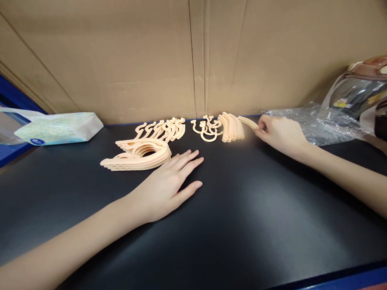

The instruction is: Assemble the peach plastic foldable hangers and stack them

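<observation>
Brown cardboard point(136, 60) fills the background across the top of the frame, behind a black tabletop point(211, 229) with a blue edge at the lower right. Just right of the upper center, the curved strip point(248, 122), slim and peach-colored, has its long axis running from upper left down to lower right; its free end points to the upper left, and its lower end goes into the right hand point(260, 125), whose thumb and fingers are pinched together on it. Beside it on the left, a row of curved arms point(231, 128) lies side by side, their long axes steep, tilting slightly from upper left to lower right. Near the center, peach hooks point(208, 139) lie loose, curving in different directions. Left of these, S-shaped pieces point(165, 129) slant from lower left to upper right. Below them, a stack of forked pieces point(136, 161) lies lengthwise across the frame, prongs pointing left and rounded ends right. At its right end, the left hand point(169, 181) is palm down, fingers spread apart and pointing to the upper right; whether it touches the stack cannot be told. At the right, a clear plastic bag point(316, 127) lies crumpled before a see-through bottle point(347, 94) with a brown lid; the contents of both are unclear. A tissue pack point(66, 128) sits at the left.
</observation>
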